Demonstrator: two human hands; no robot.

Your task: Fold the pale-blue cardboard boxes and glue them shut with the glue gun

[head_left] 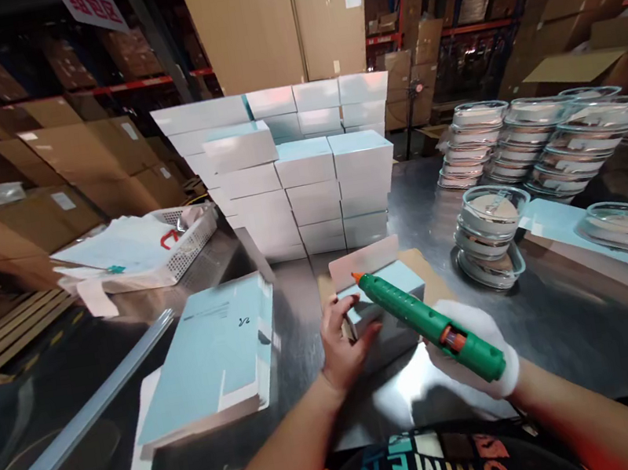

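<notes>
Steadying a small pale blue and white box (404,276) near the middle of the worktop (299,293) with the bare left hand (344,339), gripping it by the left end with curled fingers and thumb. Grasping a green glue gun (402,307) in the white-gloved right hand (475,313), with the orange nozzle aimed toward the far left, just beside the raised flap (364,259) of the box. Part way through this one box, as far as can be judged: formed into shape, next to brown cardboard (434,283), but not yet closed along the flap. Probably finished with a good many others, going by the closed white boxes (314,203) stacked on the far side. Apparently left to work through, a pile of flat light blue blanks (209,363) on the left. Impossible to see the trigger, the gun's handle or much of the box's near right side, behind gun and glove. Hard to tell from this angle whether touching the flap with the nozzle or merely close to it, and no bead of glue to be made out. Cut off at the right edge, in part, among clear-lidded containers (488,227).
</notes>
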